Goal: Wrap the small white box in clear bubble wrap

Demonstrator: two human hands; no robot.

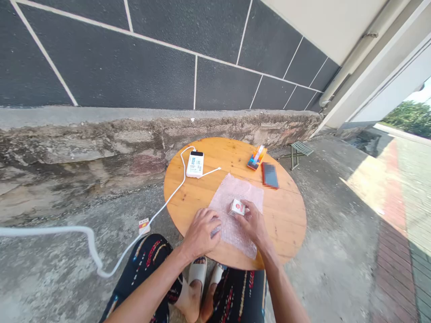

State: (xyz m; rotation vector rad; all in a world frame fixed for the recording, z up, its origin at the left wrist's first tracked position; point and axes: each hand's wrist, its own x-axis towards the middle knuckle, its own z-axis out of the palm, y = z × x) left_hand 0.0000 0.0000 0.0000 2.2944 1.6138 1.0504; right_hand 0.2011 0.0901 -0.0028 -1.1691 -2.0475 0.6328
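Observation:
A sheet of clear, pinkish bubble wrap lies flat on the round wooden table. On its middle sits a small white box with a red print on top. My right hand grips this box at its right side, thumb in front and fingers behind. At the near left edge of the wrap, my left hand has its fingers curled, with the edge of the sheet between thumb and fingers. Part of the wrap is hidden under both hands.
Toward the back of the table are a white power bank with a white cable, an orange tape dispenser and a phone. A small box lies on the ground at left. A folding stool stands near the wall.

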